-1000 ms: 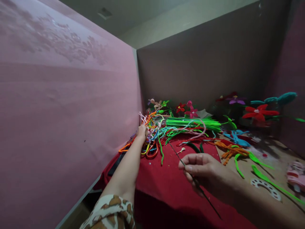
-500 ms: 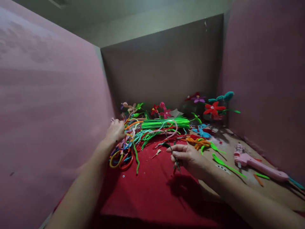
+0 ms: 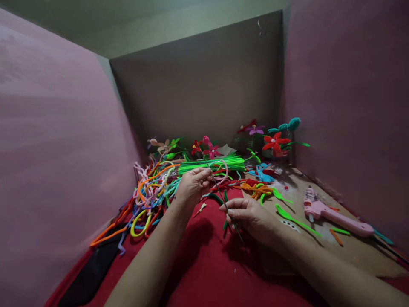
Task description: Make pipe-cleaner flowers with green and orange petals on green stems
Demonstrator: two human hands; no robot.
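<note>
A thin dark green stem [image 3: 220,192] slants across the middle of the view, its upper end in front of the flowers at the back. My right hand [image 3: 247,215] is closed round its lower part, with thumb and fingers pinched together. Higher up, my left hand [image 3: 194,184] pinches at the same stem with thumb and forefinger. Short dark green fuzzy pieces show beside the right fingertips; whether they are held I cannot tell. Below the left hand, a small pale stamen-like piece [image 3: 201,208] lies on the red cloth [image 3: 204,260].
Tangled coloured pipe cleaners [image 3: 150,187] heap at the left, by a bundle of green ones [image 3: 234,164]. Pipe-cleaner flowers [image 3: 276,143] stand behind. On cardboard [image 3: 358,256] at the right lie a pink glue gun [image 3: 338,217] and a green leaf [image 3: 297,219]. Pink walls flank both sides.
My left hand has come right from the pipe-cleaner heap to the stem. My right hand still holds the stem lower down. The view has turned slightly right, showing more cloth and a black item at left.
</note>
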